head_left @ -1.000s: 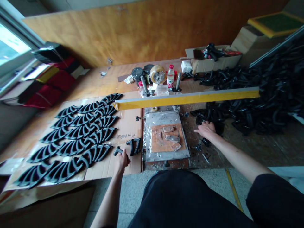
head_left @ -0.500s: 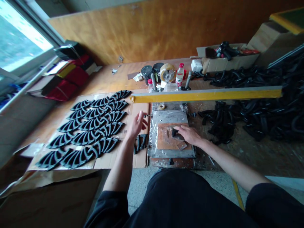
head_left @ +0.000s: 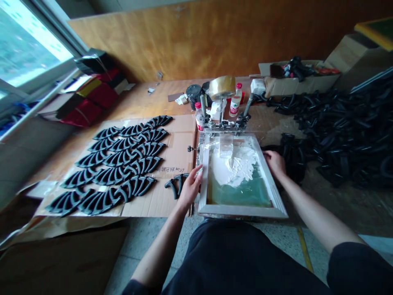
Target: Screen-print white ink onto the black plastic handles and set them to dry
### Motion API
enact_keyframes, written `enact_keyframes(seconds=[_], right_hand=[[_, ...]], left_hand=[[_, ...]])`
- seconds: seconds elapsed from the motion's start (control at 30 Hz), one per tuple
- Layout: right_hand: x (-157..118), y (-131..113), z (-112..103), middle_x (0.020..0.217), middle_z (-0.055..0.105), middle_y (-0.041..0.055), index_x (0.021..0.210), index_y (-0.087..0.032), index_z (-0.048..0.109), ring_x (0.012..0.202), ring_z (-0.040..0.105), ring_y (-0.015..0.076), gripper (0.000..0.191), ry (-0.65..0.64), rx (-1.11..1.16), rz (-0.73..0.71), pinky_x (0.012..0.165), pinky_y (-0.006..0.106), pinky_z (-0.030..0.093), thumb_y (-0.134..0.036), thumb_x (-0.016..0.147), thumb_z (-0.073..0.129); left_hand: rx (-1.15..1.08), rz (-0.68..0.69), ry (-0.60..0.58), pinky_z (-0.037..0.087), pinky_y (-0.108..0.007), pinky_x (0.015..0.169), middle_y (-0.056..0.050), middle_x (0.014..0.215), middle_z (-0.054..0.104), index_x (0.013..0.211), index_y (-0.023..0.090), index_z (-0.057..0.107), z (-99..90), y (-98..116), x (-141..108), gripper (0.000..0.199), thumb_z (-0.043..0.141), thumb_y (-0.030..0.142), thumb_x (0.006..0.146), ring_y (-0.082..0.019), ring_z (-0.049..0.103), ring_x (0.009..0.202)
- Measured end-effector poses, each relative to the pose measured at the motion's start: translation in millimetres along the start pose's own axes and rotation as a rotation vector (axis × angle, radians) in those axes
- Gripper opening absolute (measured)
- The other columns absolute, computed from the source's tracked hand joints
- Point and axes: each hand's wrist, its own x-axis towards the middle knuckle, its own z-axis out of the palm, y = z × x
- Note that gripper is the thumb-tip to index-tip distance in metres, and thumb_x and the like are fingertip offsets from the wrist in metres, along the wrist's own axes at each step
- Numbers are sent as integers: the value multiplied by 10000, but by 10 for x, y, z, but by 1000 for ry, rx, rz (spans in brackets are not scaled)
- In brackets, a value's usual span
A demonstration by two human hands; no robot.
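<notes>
A printing screen (head_left: 245, 211) with a pale frame lies lowered over the base plate. Thick white ink (head_left: 233, 166) is spread over the upper part of its green mesh (head_left: 236, 194). My left hand (head_left: 190, 187) holds the frame's left side, thumb on top. At the right side, the curled fingers of my right hand (head_left: 275, 164) grip the frame's edge; their tips are partly hidden. A clear block (head_left: 226, 145) stands in the ink near the hinge clamp (head_left: 225, 126). Beside my left hand, a few curved black plastic parts (head_left: 175, 186) lie on cardboard.
Rows of black curved parts (head_left: 116, 164) cover the cardboard sheet (head_left: 181, 141) at left. A heap of black parts (head_left: 344, 135) fills the right side. Behind the clamp are a tape roll (head_left: 221, 87), a bottle (head_left: 236, 100) and a black tub (head_left: 193, 96).
The screen has swung down from its raised position, covering the base plate. My right hand has left the black part on the plate and moved to the frame's right side; my left hand moved to its left side.
</notes>
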Motion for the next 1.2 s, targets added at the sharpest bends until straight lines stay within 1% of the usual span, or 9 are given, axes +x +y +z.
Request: enact_keyframes(seconds=[0.1, 0.2, 0.33, 0.4, 0.57, 0.7, 0.83, 0.97, 1.2], right_hand=[[273, -179, -110, 1341, 482, 202, 1383, -111, 451, 1172, 520, 264, 465, 193, 24, 58, 971, 407, 461, -313, 965, 461], [488, -711, -130, 1383, 463, 174, 1393, -125, 445, 1246, 459, 301, 660, 254, 71, -169, 998, 417, 422, -349, 821, 685], [364, -1197, -24, 995, 675, 85, 1021, -180, 659, 969, 596, 240, 217, 2, 48, -317, 836, 337, 454, -270, 824, 669], [133, -1189, 52, 934, 685, 69, 941, -189, 671, 891, 612, 214, 119, -69, 43, -421, 773, 301, 445, -189, 856, 588], [-240, -913, 33, 951, 691, 34, 951, -213, 691, 876, 619, 179, 304, -206, 88, -787, 747, 265, 427, -39, 789, 503], [-154, -926, 1, 898, 701, 0, 887, -243, 705, 868, 628, 175, 246, -163, 129, -673, 722, 254, 430, -84, 785, 547], [-321, -924, 213, 1092, 694, 55, 1074, -219, 693, 958, 636, 186, 361, -2, 163, -687, 810, 287, 470, -52, 830, 485], [-468, -871, 237, 1066, 708, 40, 1094, -238, 695, 928, 660, 182, 310, -51, 204, -712, 798, 280, 492, -115, 857, 538], [463, -1023, -332, 1228, 662, 19, 1379, -333, 514, 1016, 634, 202, 553, 115, 257, -351, 864, 318, 485, -308, 850, 675]], left_hand=[[90, -66, 31, 364, -202, 528, 47, 642, 539, 1428, 244, 452, 93, -323, 48, 655, 597, 466, 829, -98, 449, 524], [184, -90, 54, 370, -211, 560, 58, 603, 520, 1404, 248, 484, 142, -429, 140, 622, 609, 410, 816, -105, 456, 521], [186, -122, 41, 395, -218, 575, 54, 598, 526, 1368, 250, 522, 135, -439, 193, 595, 621, 402, 802, -120, 489, 536], [167, -140, 49, 410, -221, 583, 44, 624, 552, 1344, 255, 543, 128, -452, 193, 581, 636, 402, 789, -127, 513, 558], [128, -136, 72, 419, -227, 591, 25, 668, 581, 1311, 250, 575, 137, -492, 189, 561, 655, 401, 777, -134, 529, 587], [84, -150, 92, 421, -226, 589, 25, 676, 582, 1289, 242, 589, 147, -476, 178, 552, 665, 407, 768, -128, 524, 580], [84, -144, 82, 413, -217, 579, 36, 659, 565, 1297, 222, 576, 156, -456, 147, 566, 652, 429, 775, -117, 507, 567], [86, -155, 74, 398, -215, 569, 41, 646, 552, 1306, 215, 568, 157, -438, 130, 578, 649, 432, 776, -106, 483, 546], [10, -91, -33, 320, -204, 450, 49, 601, 498, 1432, 242, 446, 15, -69, 43, 708, 583, 569, 819, -93, 408, 468]])
